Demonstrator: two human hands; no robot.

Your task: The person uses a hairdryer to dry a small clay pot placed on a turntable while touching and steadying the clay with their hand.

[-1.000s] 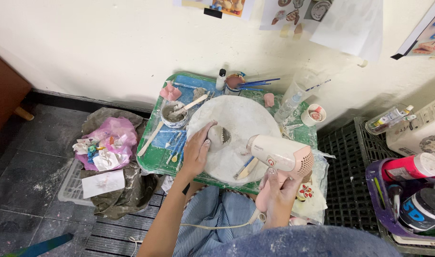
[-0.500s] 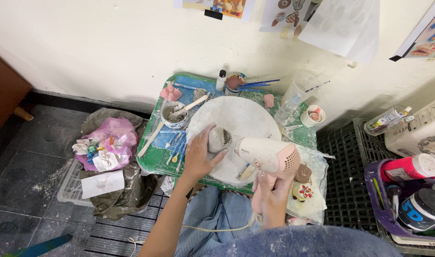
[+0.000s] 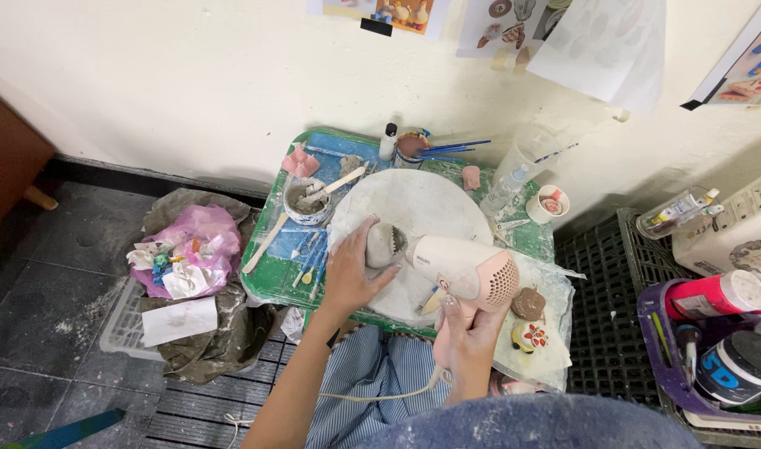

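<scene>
Clay cup (image 3: 382, 244) in left hand (image 3: 347, 274), on round board (image 3: 410, 208). Dryer (image 3: 464, 268) in right hand (image 3: 466, 341), just right of cup. Bowl (image 3: 306, 201) beyond left hand. Trash bag (image 3: 189, 249) far left.

Paper sheets with coloured pictures (image 3: 397, 12) are hanging on the wall above the table's far edge, a pale translucent sheet (image 3: 605, 46) overlapping them on the right. A white bottle with a black cap (image 3: 387, 142) is standing at the table's far edge. In the purple crate at right, a red-labelled tube (image 3: 713, 295) and a dark tub with a blue label (image 3: 742, 366) are lying.
</scene>
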